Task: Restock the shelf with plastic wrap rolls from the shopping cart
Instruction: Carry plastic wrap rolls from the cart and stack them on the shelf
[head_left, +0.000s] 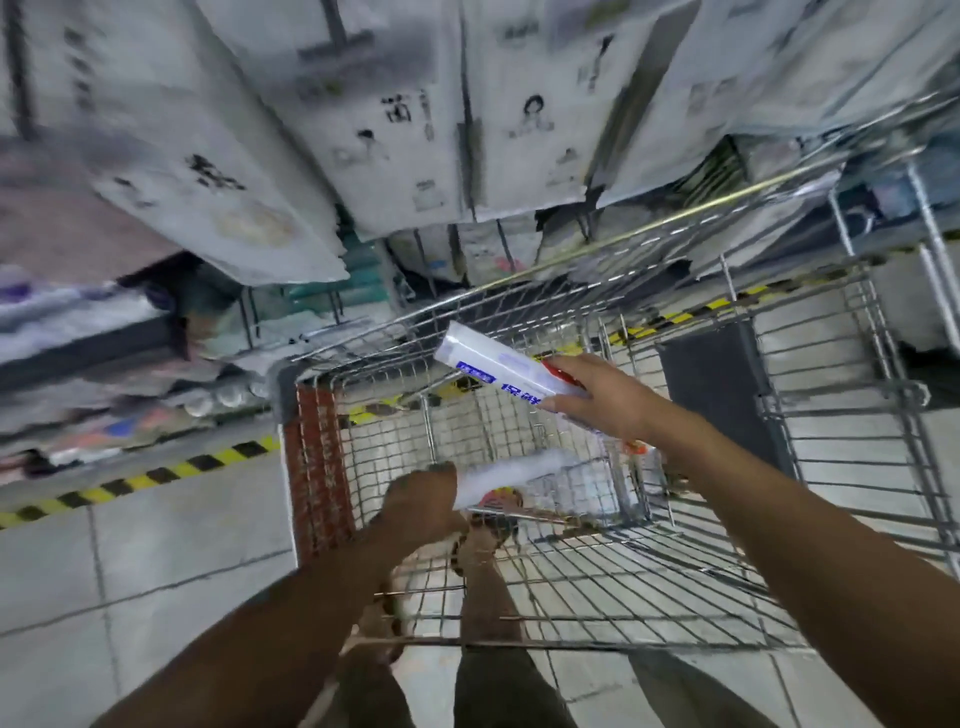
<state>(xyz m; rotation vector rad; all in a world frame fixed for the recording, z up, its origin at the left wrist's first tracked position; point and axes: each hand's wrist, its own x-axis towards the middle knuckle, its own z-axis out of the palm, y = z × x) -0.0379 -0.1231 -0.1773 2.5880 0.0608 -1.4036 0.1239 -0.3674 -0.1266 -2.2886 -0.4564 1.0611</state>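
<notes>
A wire shopping cart (582, 571) stands below me, its basket open to the camera. My right hand (602, 400) grips a white plastic wrap roll (493, 366) with blue lettering and a red end, held above the cart and pointing up-left. Lower down, inside the basket, my left hand (423, 501) grips a second white roll (519, 475), blurred by motion. A bit of another package with red print (636, 447) shows beneath my right wrist. Shelves (363, 156) hung with pale packaged goods fill the upper part of the view.
Yellow-black hazard tape (156, 475) runs along the tiled floor at the shelf base. A lower shelf with assorted packages (104, 364) sits at the left. A red panel (311, 467) covers the cart's left end. My legs (493, 675) show through the cart's wires.
</notes>
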